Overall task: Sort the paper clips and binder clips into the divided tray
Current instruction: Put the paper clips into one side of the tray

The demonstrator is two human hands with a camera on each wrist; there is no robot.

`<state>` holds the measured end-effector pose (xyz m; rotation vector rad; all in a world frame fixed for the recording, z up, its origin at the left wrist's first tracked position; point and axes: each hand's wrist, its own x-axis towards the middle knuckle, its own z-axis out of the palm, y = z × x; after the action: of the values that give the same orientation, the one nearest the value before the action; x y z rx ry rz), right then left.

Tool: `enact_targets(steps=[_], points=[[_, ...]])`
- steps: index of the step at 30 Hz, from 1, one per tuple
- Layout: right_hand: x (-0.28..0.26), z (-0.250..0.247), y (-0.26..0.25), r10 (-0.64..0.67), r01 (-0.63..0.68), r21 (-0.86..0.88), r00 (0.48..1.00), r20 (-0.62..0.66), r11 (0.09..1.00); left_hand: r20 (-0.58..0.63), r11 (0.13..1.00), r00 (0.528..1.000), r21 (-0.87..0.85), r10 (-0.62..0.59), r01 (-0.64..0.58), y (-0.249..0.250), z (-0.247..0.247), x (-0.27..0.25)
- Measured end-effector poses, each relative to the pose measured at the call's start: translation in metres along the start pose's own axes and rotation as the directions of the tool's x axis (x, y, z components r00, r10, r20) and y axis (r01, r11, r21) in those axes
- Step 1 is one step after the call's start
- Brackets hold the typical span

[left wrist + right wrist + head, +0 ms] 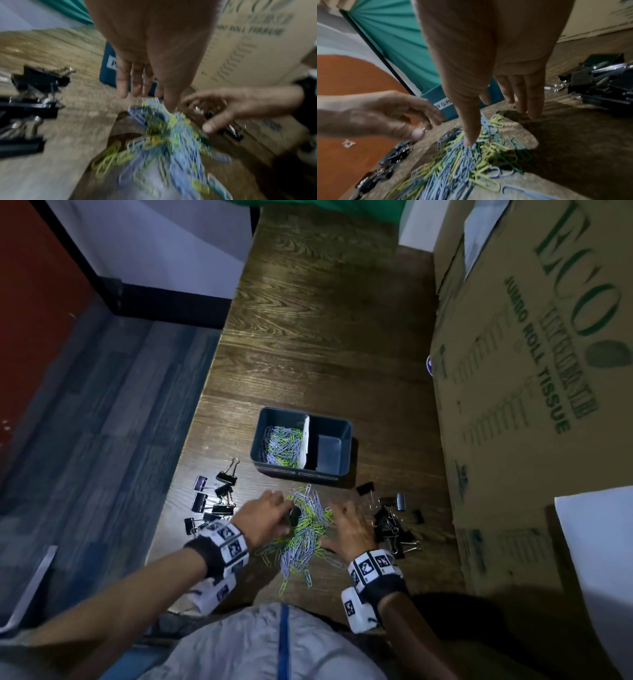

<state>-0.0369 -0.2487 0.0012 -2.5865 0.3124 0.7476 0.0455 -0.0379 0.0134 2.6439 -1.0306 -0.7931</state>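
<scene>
A dark divided tray [302, 474] stands on the wooden table; its left compartment holds paper clips [281, 444] and its right compartment [329, 450] is bare. In front of it lies a pile of blue, yellow and green paper clips [305, 539]. My left hand [274, 513] hovers at the pile's left side with fingers loosely extended [122, 86]. A small black binder clip [294, 514] lies by its fingertips. My right hand [346, 522] is at the pile's right side, fingers straight, thumb [469, 135] pressing into the clips. Neither hand holds anything that I can see.
Black binder clips lie in two groups, one left of the pile [214, 503] and one to its right [394, 525]. A large cardboard box [513, 378] walls off the right side. The table's left edge [185, 460] drops to the floor.
</scene>
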Motion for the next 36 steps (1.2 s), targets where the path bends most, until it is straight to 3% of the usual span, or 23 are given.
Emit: enact_targets(steps=[2, 4, 9, 14, 22, 29, 36], points=[[0.001, 0.007, -0.006, -0.032, 0.033, -0.061, 0.999, 0.017, 0.998, 0.114, 0.998, 0.993, 0.059, -0.018, 0.011, 0.006, 0.023, -0.002], [-0.002, 0.013, -0.016, -0.086, 0.089, -0.143, 0.996, 0.025, 0.986, 0.133, 0.994, 0.991, 0.107, -0.018, 0.003, 0.01, 0.04, -0.001], [-0.008, 0.022, -0.039, -0.134, 0.128, -0.196, 0.991, -0.019, 0.972, 0.064, 0.987, 0.998, 0.162, 0.012, -0.023, 0.016, 0.052, 0.0], [-0.007, 0.028, -0.042, -0.118, 0.108, -0.179, 0.992, -0.05, 0.978, -0.005, 1.0, 1.0, 0.009, -0.028, 0.028, 0.003, 0.052, -0.002], [-0.004, 0.018, -0.036, -0.086, 0.085, -0.011, 0.99, -0.108, 0.996, -0.083, 0.978, 0.993, -0.199, -0.078, 0.06, -0.007, 0.037, -0.012], [-0.005, 0.009, -0.038, -0.012, 0.023, 0.075, 0.991, -0.135, 0.997, -0.211, 0.954, 0.977, -0.297, -0.029, -0.036, -0.014, 0.018, -0.025], [-0.012, -0.001, -0.035, 0.047, -0.033, 0.118, 0.992, -0.115, 0.992, -0.372, 0.94, 0.928, -0.302, 0.036, -0.158, -0.008, -0.028, -0.039]])
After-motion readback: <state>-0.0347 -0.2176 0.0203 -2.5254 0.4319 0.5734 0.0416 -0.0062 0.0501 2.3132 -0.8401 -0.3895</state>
